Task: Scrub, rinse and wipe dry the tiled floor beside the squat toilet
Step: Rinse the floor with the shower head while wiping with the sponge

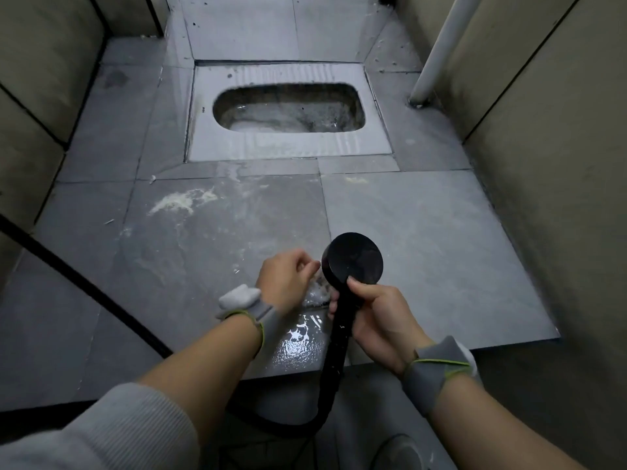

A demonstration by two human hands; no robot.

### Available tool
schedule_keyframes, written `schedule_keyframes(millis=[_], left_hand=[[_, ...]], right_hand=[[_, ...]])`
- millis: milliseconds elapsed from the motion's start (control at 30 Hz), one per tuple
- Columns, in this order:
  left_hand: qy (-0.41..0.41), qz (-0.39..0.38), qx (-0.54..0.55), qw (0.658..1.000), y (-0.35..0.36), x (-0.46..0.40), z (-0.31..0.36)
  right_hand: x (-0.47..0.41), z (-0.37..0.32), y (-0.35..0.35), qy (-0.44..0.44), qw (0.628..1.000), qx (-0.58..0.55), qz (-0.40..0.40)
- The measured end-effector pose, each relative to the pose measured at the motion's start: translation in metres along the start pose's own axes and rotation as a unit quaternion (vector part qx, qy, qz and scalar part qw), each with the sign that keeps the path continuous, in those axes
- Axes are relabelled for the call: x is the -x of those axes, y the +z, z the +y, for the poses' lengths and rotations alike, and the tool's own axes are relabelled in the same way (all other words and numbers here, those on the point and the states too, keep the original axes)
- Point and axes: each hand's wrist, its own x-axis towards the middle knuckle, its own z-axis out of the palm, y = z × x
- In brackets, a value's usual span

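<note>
Your right hand (373, 313) wraps the black sprayer (353, 259) by its stiff, wet handle; keep that firm hold, it looks slippery. Your left hand (288, 279) is loosely curled beside its head, above the wet, sudsy floor (203, 239) before the toilet (288, 110).

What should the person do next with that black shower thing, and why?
Probably tilt the black shower head, held in the right hand, toward the pale foam patch on the floor tiles and rinse it away. Foam remains there, while the left hand is beside the head.
</note>
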Motion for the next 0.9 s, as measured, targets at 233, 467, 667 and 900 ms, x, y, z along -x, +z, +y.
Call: schedule_keyframes(millis=[233, 467, 667, 900], left_hand=[[0.149, 0.011, -0.14, 0.979, 0.012, 0.015, -0.02], [0.127, -0.029, -0.12, 0.984, 0.034, 0.008, -0.035], [0.138, -0.009, -0.073, 0.988, 0.037, 0.0, -0.042], [0.157, 0.055, -0.189, 0.968, 0.047, 0.007, -0.04]], right_hand=[[0.014, 0.003, -0.012, 0.005, 0.999, 0.014, 0.03], [0.014, 0.002, -0.011, 0.005, 0.999, 0.027, 0.023], [0.007, 0.002, -0.008, -0.028, 0.999, 0.032, 0.029], [0.003, 0.008, -0.007, -0.006, 0.999, 0.033, 0.02]])
